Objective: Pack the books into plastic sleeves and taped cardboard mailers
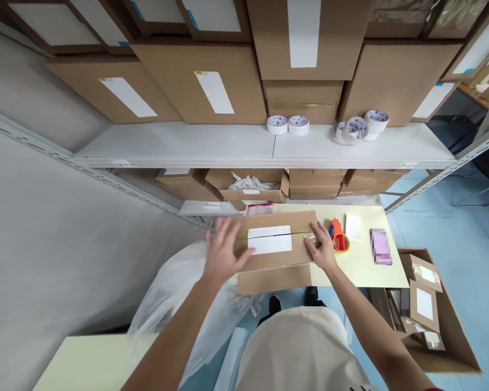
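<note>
A closed brown cardboard box (pixel 277 258) with a white label on top lies on a pale yellow table (pixel 367 271) in front of me. My left hand (pixel 222 250) rests with spread fingers on the box's left end. My right hand (pixel 321 247) lies flat on the box's right end, fingers on the taped seam. An orange tape dispenser (pixel 339 236) stands just right of my right hand.
A white card (pixel 353 226) and a pink pack (pixel 381 246) lie on the table's right side. A shelf (pixel 187 144) behind holds tape rolls (pixel 288 124) and large cartons. An open carton (pixel 432 309) of small boxes sits at lower right; a plastic bag (pixel 175 298) at left.
</note>
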`<control>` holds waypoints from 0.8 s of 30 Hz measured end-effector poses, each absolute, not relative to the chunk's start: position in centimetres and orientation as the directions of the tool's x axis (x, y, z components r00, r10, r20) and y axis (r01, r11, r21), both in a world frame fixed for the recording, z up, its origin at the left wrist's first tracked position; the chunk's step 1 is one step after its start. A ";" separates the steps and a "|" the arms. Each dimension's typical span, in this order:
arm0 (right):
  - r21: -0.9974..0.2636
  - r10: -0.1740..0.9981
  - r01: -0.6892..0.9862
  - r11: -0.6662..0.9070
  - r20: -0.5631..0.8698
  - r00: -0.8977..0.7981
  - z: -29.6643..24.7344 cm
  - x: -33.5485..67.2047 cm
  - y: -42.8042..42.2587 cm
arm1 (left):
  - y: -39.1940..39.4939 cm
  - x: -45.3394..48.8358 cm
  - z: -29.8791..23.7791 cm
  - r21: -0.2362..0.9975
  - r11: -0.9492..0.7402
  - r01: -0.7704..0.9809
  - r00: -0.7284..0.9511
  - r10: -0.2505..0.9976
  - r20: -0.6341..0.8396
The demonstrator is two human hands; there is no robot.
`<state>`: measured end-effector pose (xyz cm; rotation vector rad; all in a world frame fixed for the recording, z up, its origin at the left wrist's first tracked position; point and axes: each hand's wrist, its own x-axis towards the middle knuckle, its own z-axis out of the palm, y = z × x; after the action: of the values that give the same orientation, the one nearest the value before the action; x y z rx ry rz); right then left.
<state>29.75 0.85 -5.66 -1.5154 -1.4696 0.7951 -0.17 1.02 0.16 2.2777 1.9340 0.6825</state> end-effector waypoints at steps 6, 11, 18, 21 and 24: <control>-0.876 0.975 0.459 0.149 0.054 -0.214 -5.0 29.3 2.1 | 1.6 10.1 0.6 0.144 -0.496 0.856 0.499 0.867 0.019; -0.911 0.924 0.336 0.238 0.106 -0.367 -6.0 30.5 2.7 | 2.7 13.0 -0.3 0.117 -0.509 0.853 0.514 0.857 -0.019; -0.841 0.982 0.520 -0.150 -0.063 0.181 -12.3 37.1 -0.5 | 4.3 14.4 -0.5 0.102 -0.375 0.921 0.377 0.926 0.008; -0.705 0.962 0.654 -0.273 -0.207 0.179 -14.4 38.4 -0.2 | 4.6 14.9 -0.9 0.100 -0.338 0.936 0.338 0.941 0.018; -0.574 0.930 0.755 -0.317 -0.345 0.127 -15.3 38.0 1.6 | 4.6 14.8 -1.0 0.096 -0.330 0.939 0.333 0.943 -0.014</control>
<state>38.00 1.61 -15.31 -2.1478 -1.6552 0.9705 14.82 4.64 -0.95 2.4928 1.7644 0.0683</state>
